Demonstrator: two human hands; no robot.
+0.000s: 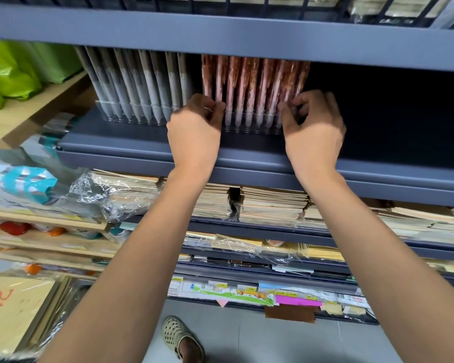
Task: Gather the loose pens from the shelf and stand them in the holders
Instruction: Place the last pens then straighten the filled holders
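Observation:
On the grey shelf [142, 145] stand two clear plastic holders side by side. The left holder [131, 113] carries a row of packaged grey pens [131, 77]. The right holder [249, 123] carries a row of packaged pink pens [249, 82], all upright and leaning slightly. My left hand [194, 129] pinches the left end of the pink row at the holder's corner. My right hand [313, 124] has its fingers curled at the right end of the same row, gripping the holder's end and the last pens. No loose pens show on the shelf.
To the right of the pink holder the shelf is dark and bare [391, 113]. Green bags [16, 72] lie at the far left. Stacks of wrapped notebooks [273, 205] fill the shelves below. A sandalled foot [181, 339] shows on the tiled floor.

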